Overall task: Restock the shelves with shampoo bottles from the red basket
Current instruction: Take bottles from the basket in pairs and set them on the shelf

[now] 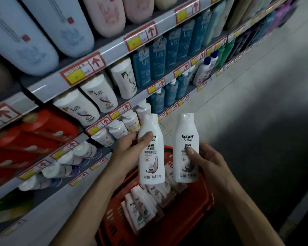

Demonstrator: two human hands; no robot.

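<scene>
Fingers (147, 136) of the left hand (128, 153) clamp one shampoo bottle (151, 162) at mid-body. The right hand (209, 162) clamps a second bottle (186, 157) likewise, both upright above the red basket (190, 224). They look light, stiff and smooth, maybe slippery. The shelf edges (103, 55) on the left are near, and the floor (256, 86) on the right gives open room.

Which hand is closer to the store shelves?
Left. The left hand is beside the grey metal shelves; the right hand is farther out, above the red plastic basket.

shop aisle | shelves (114, 50) of bottles | price tags (82, 70) | red basket (194, 219)
</scene>
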